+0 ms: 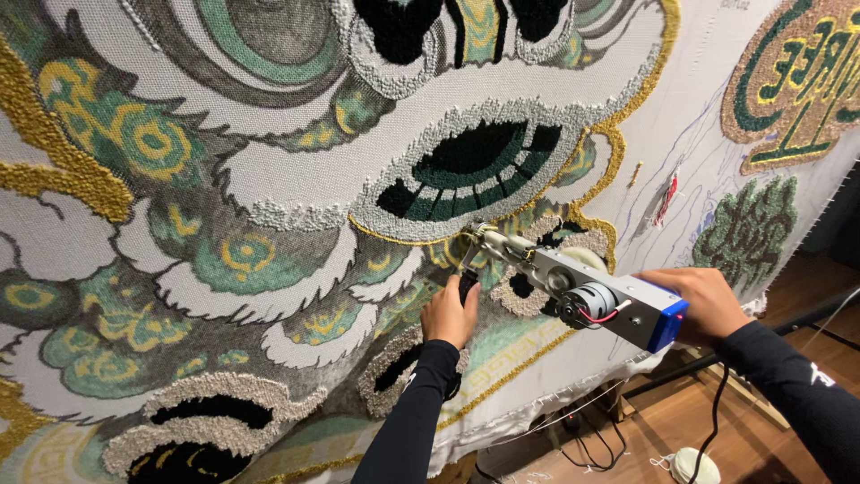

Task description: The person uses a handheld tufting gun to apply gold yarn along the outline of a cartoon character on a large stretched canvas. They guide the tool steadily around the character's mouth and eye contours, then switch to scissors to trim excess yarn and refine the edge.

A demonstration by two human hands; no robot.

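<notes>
A large stretched tufting cloth (pixel 296 179) fills the view, printed and partly tufted with a green, gold, grey and black lion-face design. Against it I press a silver tufting gun (pixel 573 291) with a blue rear block, its needle tip touching the cloth near a gold-outlined patch. My left hand (pixel 450 314) grips the gun's black front handle just below the needle. Behind the blue block, my right hand (pixel 703 303) holds the rear of the gun. Both arms wear dark sleeves.
A separate green and gold tufted emblem (pixel 797 81) and a dark green patch (pixel 748 233) lie at the right of the cloth. Below, a wooden floor (pixel 645 448) carries black cables, a frame bar (pixel 806 318) and a white yarn cone (pixel 694 466).
</notes>
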